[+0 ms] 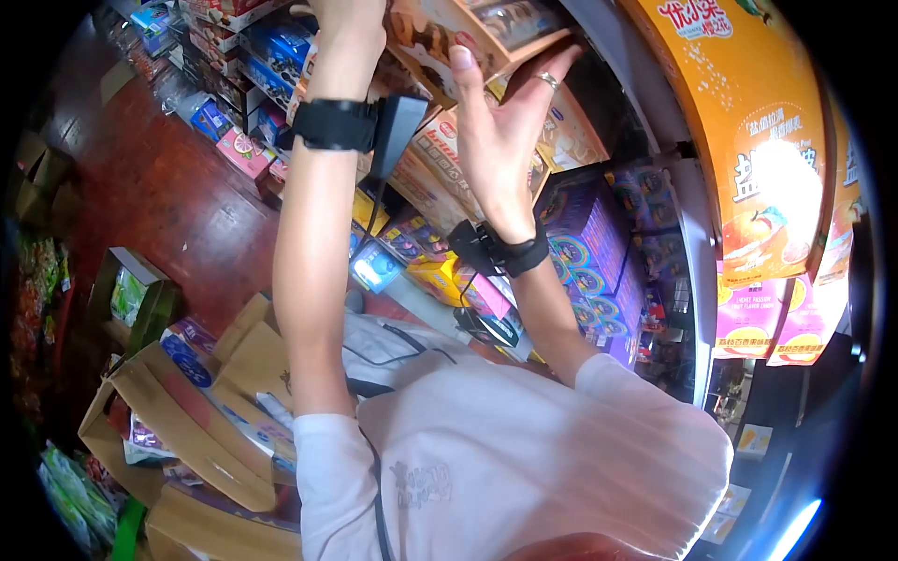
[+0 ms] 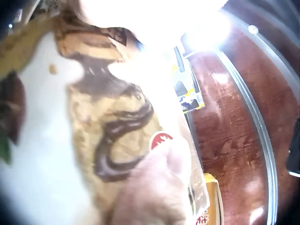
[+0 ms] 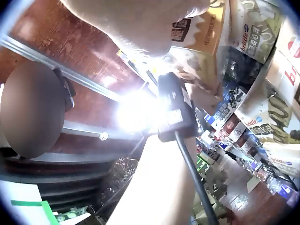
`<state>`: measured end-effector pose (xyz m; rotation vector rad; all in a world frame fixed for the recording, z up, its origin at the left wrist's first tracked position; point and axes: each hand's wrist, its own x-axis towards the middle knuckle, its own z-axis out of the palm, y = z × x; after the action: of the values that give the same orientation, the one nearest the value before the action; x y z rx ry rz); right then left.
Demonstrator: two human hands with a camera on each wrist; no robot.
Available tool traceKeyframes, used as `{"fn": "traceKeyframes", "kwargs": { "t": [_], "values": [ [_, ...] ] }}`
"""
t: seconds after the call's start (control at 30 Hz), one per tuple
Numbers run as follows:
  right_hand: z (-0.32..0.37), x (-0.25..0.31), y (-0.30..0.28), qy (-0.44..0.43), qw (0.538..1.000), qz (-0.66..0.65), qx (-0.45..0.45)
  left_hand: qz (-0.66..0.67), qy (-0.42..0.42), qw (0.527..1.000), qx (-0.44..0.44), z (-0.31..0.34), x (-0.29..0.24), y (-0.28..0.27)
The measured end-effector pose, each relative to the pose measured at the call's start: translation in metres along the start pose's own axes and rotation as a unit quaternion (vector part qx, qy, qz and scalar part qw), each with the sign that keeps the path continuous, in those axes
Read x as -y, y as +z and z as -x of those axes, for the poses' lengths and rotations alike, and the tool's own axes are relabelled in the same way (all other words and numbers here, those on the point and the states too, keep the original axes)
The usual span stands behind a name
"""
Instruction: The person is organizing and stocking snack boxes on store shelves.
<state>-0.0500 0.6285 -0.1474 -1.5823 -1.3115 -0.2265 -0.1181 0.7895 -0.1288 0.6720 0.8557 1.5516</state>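
Observation:
An orange-brown box (image 1: 426,47) with chocolate-drizzle pictures and an open front is held up at the top of the head view. My right hand (image 1: 500,140), a ring on one finger, grips its lower corner, thumb against one face and fingers around the side. My left hand (image 1: 348,33) is at its left side, partly cut off by the frame. In the left wrist view, the left hand (image 2: 152,187) presses a fingertip near a red logo on the box (image 2: 84,122). The right hand (image 3: 136,23) is at the top of the right wrist view, beside an orange box (image 3: 206,35).
Snack boxes fill shelving around the hands, with purple boxes (image 1: 585,252) below the right wrist. Large orange packages (image 1: 748,122) stand at right. Opened cardboard cartons (image 1: 178,421) lie lower left, on the reddish floor (image 1: 150,196). A cable hangs from the left wrist device (image 1: 398,131).

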Motion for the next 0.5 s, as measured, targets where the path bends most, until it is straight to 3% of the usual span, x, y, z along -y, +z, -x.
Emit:
{"fn": "traceKeyframes", "kwargs": {
  "t": [0.07, 0.17, 0.23, 0.33, 0.4, 0.47, 0.5],
  "values": [
    [-0.002, -0.001, 0.001, -0.009, 0.994, -0.100, 0.035, -0.037, 0.029, 0.999, 0.021, 0.007, -0.005, -0.007],
    [0.003, 0.009, 0.001, 0.045, 0.984, -0.166, 0.055, -0.129, 0.098, 0.987, 0.024, -0.003, 0.019, -0.020],
    [0.017, 0.015, 0.001, 0.106, 0.968, -0.195, 0.114, -0.132, 0.091, 0.987, -0.013, 0.017, -0.013, -0.042],
    [0.048, 0.014, 0.006, 0.067, 0.966, -0.188, 0.162, -0.144, 0.120, 0.982, -0.012, 0.030, -0.026, -0.059],
    [0.058, 0.006, 0.011, 0.050, 0.977, -0.140, 0.152, -0.157, 0.152, 0.976, -0.003, 0.032, -0.015, -0.073],
    [0.056, 0.005, 0.010, 0.108, 0.968, -0.190, 0.121, -0.288, 0.192, 0.938, 0.006, 0.023, 0.015, -0.071],
    [0.052, 0.009, 0.006, 0.142, 0.959, -0.217, 0.114, -0.298, 0.161, 0.941, 0.003, 0.029, 0.011, -0.062]
  ]
}}
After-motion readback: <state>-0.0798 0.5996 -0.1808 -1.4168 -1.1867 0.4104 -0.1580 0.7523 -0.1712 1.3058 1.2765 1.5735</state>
